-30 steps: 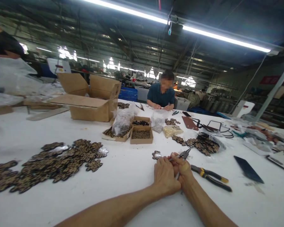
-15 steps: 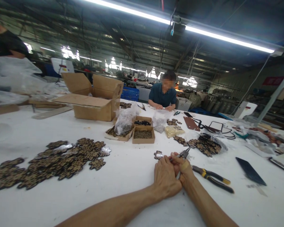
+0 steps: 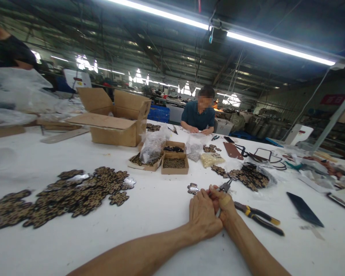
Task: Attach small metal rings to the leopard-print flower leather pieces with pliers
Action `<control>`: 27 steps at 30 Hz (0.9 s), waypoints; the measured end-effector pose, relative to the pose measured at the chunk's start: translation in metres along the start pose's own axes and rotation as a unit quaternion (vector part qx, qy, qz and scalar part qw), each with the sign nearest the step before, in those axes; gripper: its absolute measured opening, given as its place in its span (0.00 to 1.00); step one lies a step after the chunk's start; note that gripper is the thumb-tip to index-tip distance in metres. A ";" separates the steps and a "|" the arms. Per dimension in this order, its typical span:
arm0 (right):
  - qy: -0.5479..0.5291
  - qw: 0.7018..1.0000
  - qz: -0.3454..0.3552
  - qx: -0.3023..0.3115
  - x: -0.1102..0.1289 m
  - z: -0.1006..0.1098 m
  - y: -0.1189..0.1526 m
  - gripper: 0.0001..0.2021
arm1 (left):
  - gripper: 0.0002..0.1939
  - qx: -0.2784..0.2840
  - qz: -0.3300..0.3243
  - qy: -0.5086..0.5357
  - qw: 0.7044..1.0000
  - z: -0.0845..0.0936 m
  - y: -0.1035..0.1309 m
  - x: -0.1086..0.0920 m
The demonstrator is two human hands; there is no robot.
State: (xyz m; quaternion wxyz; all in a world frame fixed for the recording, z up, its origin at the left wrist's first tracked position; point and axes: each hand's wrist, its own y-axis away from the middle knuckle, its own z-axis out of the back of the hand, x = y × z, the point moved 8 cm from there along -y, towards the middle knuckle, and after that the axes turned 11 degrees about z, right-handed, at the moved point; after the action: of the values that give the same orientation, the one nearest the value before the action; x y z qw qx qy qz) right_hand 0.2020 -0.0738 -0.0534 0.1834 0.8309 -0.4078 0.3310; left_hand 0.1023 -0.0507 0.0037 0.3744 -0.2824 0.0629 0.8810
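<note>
My right hand (image 3: 223, 203) is wrapped round small pliers (image 3: 225, 186), whose grey jaws poke out past my fingers, pointing away to the right. Pressed against it, my left hand (image 3: 204, 212) is closed with its fingers bent; what they grip, if anything, is hidden. Just beyond my left fingers lies one flower-shaped leopard-print piece (image 3: 193, 188) with a shiny patch. To the right of my hands rest larger pliers (image 3: 258, 217) with black and yellow handles. A big pile of leopard-print pieces (image 3: 83, 195) spreads across the left of the white table (image 3: 149, 230).
Small boxes of metal bits (image 3: 174, 171), an open cardboard box (image 3: 112, 136) and a bag of yellowish bits (image 3: 212, 159) stand ahead. Right of them lie another heap of pieces (image 3: 251, 177) and a dark flat panel (image 3: 304, 209). A person (image 3: 199, 113) sits across the table.
Both hands keep nearly the same pose, pressed together with the pliers in the right. The view has shifted very slightly.
</note>
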 end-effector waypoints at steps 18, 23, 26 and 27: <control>-0.015 1.000 0.019 -0.019 -0.003 0.006 -0.006 0.21 | 0.35 -0.008 -0.021 -0.009 1.000 0.003 0.002 -0.004; -0.013 1.000 0.024 -0.013 0.000 0.003 -0.004 0.19 | 0.36 0.002 -0.006 -0.027 1.000 0.007 0.004 -0.005; -0.010 1.000 0.018 -0.014 0.006 0.001 -0.004 0.15 | 0.35 0.007 -0.007 -0.020 1.000 0.011 0.004 -0.006; -0.007 1.000 0.015 -0.015 0.008 0.001 -0.004 0.15 | 0.34 0.013 -0.011 -0.014 1.000 0.013 0.004 -0.006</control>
State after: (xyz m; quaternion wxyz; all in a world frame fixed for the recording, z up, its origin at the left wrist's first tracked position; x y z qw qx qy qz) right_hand 0.2087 -0.0762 -0.0489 0.1882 0.8243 -0.4263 0.3215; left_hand 0.0971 -0.0532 0.0175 0.3884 -0.2656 0.0658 0.8800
